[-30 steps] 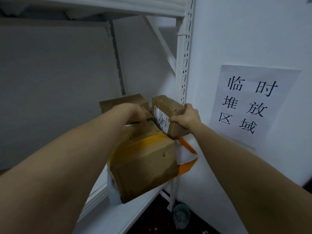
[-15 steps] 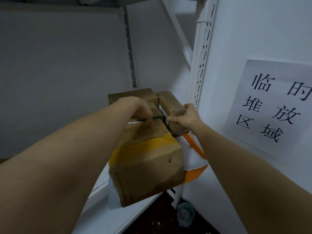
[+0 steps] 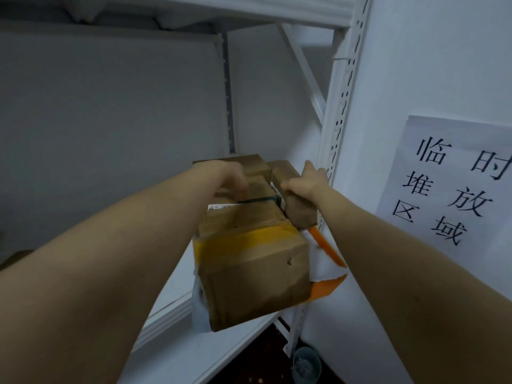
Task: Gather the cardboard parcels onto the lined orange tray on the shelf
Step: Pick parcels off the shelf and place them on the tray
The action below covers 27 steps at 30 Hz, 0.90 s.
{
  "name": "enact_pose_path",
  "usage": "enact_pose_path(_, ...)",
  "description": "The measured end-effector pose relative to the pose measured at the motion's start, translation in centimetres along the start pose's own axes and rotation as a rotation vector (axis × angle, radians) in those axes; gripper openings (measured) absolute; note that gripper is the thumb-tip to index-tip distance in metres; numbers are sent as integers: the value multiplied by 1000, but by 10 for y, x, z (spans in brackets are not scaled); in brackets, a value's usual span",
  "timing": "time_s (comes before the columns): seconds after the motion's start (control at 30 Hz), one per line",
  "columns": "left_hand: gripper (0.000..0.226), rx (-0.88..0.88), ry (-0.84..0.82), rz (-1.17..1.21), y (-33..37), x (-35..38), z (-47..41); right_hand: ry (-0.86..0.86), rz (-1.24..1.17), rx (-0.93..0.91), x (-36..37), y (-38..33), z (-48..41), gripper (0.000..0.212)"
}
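Note:
A large cardboard parcel (image 3: 249, 270) with yellow tape fills the front of the orange tray (image 3: 324, 289), whose white liner shows at the right corner. A small brown parcel (image 3: 299, 209) stands on the tray's right side, and my right hand (image 3: 304, 181) grips its top. My left hand (image 3: 227, 176) rests on a flat parcel (image 3: 249, 206) with a white label and a dark band, fingers curled over its far end. Another parcel (image 3: 255, 163) lies behind, partly hidden by my hands.
The tray sits on a white metal shelf (image 3: 177, 353) by its right upright post (image 3: 340, 112). A paper sign (image 3: 454, 187) hangs on the wall to the right. A small grey bucket (image 3: 306, 364) stands on the dark floor below. A brown object (image 3: 16, 257) lies far left.
My right hand has pushed the small brown parcel upright against the others, its label now turned inward. My left hand stays on the flat parcel. The camera moved closer and tilted.

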<state>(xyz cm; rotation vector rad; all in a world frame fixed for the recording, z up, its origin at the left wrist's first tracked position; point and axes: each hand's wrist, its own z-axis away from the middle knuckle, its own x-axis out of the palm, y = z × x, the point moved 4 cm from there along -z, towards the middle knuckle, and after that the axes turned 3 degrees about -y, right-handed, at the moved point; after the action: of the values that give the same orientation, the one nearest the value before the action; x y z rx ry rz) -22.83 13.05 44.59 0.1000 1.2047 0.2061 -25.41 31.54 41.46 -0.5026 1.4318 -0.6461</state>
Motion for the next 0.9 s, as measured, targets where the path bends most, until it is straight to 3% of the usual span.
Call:
enact_pose_path(0.23, 59, -40, 142, 15, -52, -28, 49, -43, 113, -212, 27, -103, 35, 66)
enact_pose_path(0.47, 65, -178, 223, 101, -157, -35, 98, -235, 85, -427, 119, -205, 81, 38)
enact_pose_path(0.6, 53, -264, 224, 107, -231, -32, 122, -340, 135, -529, 183, -256, 112, 28)
enact_pose_path(0.9, 19, -411, 181, 69, -389, -14, 175, -602, 211, -676, 309, -336, 191, 37)
